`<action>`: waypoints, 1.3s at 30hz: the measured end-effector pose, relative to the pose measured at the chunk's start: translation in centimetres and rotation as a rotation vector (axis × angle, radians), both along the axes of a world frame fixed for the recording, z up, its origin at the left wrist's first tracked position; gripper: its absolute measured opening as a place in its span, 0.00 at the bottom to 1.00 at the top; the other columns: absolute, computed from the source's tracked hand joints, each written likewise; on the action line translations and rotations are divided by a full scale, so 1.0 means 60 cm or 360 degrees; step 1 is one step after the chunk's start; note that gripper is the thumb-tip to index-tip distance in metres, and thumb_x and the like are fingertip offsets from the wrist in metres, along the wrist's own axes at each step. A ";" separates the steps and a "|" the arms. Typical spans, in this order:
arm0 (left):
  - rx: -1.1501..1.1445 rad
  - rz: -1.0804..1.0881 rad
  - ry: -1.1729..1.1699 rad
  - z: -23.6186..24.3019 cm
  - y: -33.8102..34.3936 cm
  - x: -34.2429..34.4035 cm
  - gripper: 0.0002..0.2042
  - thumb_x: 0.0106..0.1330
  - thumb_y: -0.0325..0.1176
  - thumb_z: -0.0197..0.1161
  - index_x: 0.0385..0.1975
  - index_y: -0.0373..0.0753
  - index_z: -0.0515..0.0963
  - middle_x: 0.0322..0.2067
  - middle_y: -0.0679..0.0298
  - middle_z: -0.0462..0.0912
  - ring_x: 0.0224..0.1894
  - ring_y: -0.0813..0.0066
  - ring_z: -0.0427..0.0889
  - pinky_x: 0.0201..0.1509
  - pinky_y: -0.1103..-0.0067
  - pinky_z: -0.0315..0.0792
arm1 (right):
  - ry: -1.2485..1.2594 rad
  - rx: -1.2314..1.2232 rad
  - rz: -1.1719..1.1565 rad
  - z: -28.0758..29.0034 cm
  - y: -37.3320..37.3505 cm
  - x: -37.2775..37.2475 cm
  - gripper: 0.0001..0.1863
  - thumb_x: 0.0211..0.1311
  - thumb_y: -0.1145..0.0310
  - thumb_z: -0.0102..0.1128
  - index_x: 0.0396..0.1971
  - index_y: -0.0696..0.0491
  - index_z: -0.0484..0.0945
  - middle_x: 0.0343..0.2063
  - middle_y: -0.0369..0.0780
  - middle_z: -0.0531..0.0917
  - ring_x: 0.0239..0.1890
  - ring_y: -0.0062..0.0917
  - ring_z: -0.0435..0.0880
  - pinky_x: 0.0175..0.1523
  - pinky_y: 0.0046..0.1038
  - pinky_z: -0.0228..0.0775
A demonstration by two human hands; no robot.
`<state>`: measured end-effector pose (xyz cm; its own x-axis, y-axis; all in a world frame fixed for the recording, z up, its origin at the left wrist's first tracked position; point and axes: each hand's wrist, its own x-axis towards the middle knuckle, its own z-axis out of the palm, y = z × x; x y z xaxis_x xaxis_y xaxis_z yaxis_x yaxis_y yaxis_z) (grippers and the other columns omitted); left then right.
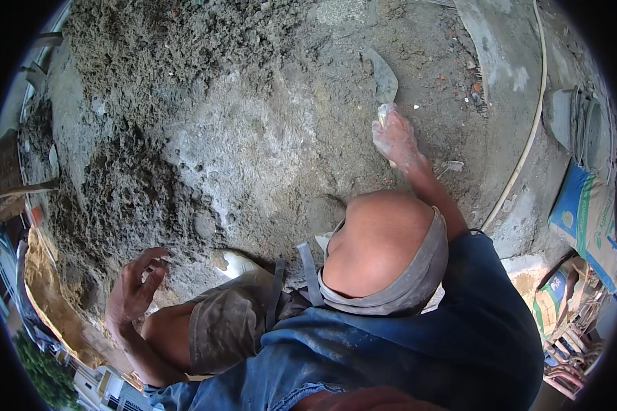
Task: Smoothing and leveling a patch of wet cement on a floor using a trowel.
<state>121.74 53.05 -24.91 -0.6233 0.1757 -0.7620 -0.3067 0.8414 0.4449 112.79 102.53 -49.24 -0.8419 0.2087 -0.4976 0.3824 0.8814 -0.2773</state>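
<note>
My right hand (395, 137) is closed around the pale handle of a trowel (384, 79). The trowel's grey metal blade points away from me and lies at the wet, mortar-covered ground (253, 130), seemingly flat against it. Off to the left, my left hand (138, 284) hangs beside my bent knee, its fingers loosely curved and apart, with nothing in them. Nearest to that hand is a dark, lumpy heap of wet mortar (134, 185). Between the hands the ground has a smoother, pale grey patch.
More lumpy mortar (185, 34) spreads along the far left. A pale hose (528, 147) curves down the right side. Beyond it stand stacked grey pans (586, 127) and a blue, green and tan sack (583, 212). Small reddish fragments (476, 88) dot the ground past the trowel.
</note>
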 end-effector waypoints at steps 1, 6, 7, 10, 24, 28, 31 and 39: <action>0.0006 -0.0014 0.0028 -0.012 0.004 -0.006 0.23 0.73 0.46 0.58 0.57 0.33 0.74 0.35 0.52 0.85 0.40 0.63 0.84 0.47 0.70 0.75 | 0.0074 -0.0054 0.0013 0.003 0.007 0.009 0.25 0.66 0.62 0.56 0.56 0.62 0.66 0.43 0.59 0.83 0.49 0.55 0.82 0.56 0.50 0.73; -0.0157 0.0025 0.0014 -0.020 0.020 -0.009 0.29 0.72 0.53 0.58 0.58 0.32 0.73 0.35 0.53 0.85 0.42 0.63 0.83 0.49 0.68 0.73 | -0.0083 -0.0581 -0.0509 0.060 0.041 0.084 0.21 0.69 0.57 0.57 0.47 0.62 0.72 0.38 0.59 0.83 0.45 0.52 0.84 0.53 0.48 0.73; -0.0162 0.0037 -0.0036 -0.020 0.013 0.001 0.29 0.72 0.53 0.57 0.58 0.32 0.73 0.36 0.53 0.85 0.42 0.63 0.83 0.49 0.69 0.74 | -0.0344 -0.0707 -0.0749 0.102 0.038 0.096 0.21 0.70 0.55 0.56 0.45 0.62 0.73 0.35 0.57 0.83 0.43 0.50 0.84 0.52 0.47 0.73; -0.0152 0.0055 0.0028 -0.021 -0.020 0.030 0.25 0.72 0.49 0.57 0.58 0.35 0.74 0.38 0.50 0.85 0.42 0.58 0.83 0.47 0.67 0.74 | -0.0418 -0.0710 -0.0673 0.092 0.092 0.200 0.22 0.72 0.53 0.54 0.41 0.61 0.74 0.27 0.51 0.80 0.32 0.42 0.85 0.41 0.42 0.76; -0.0257 -0.0086 0.0053 0.003 0.051 -0.005 0.20 0.70 0.41 0.58 0.57 0.36 0.75 0.38 0.49 0.85 0.41 0.57 0.84 0.46 0.68 0.74 | -0.0289 -0.1166 -0.1027 0.024 -0.033 0.091 0.19 0.73 0.52 0.53 0.43 0.55 0.70 0.19 0.38 0.75 0.15 0.24 0.76 0.19 0.31 0.69; -0.0285 -0.0149 -0.0050 0.010 0.084 -0.024 0.21 0.71 0.41 0.58 0.58 0.36 0.75 0.39 0.48 0.85 0.43 0.55 0.85 0.48 0.67 0.75 | -0.0196 -0.1112 -0.0892 0.058 -0.050 0.072 0.21 0.73 0.54 0.53 0.47 0.59 0.71 0.21 0.41 0.78 0.16 0.26 0.80 0.22 0.32 0.72; -0.0120 -0.0284 0.0058 -0.012 0.091 -0.036 0.21 0.71 0.40 0.58 0.58 0.34 0.74 0.37 0.51 0.86 0.41 0.61 0.84 0.46 0.69 0.74 | -0.0065 -0.1004 -0.0654 0.065 -0.052 0.045 0.23 0.73 0.55 0.53 0.50 0.63 0.71 0.22 0.43 0.80 0.17 0.28 0.81 0.24 0.33 0.74; -0.0143 -0.0134 -0.0050 -0.024 0.056 -0.018 0.21 0.71 0.41 0.58 0.58 0.35 0.75 0.44 0.50 0.84 0.46 0.60 0.84 0.49 0.67 0.76 | 0.0148 -0.0543 -0.0613 0.070 0.057 0.204 0.19 0.71 0.58 0.54 0.42 0.63 0.74 0.31 0.55 0.81 0.33 0.47 0.84 0.41 0.45 0.73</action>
<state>120.68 56.42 -26.38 -0.5849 0.1567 -0.7958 -0.2458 0.9008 0.3580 125.01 105.93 -45.05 -0.7798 0.3511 -0.5183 0.6213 0.5353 -0.5722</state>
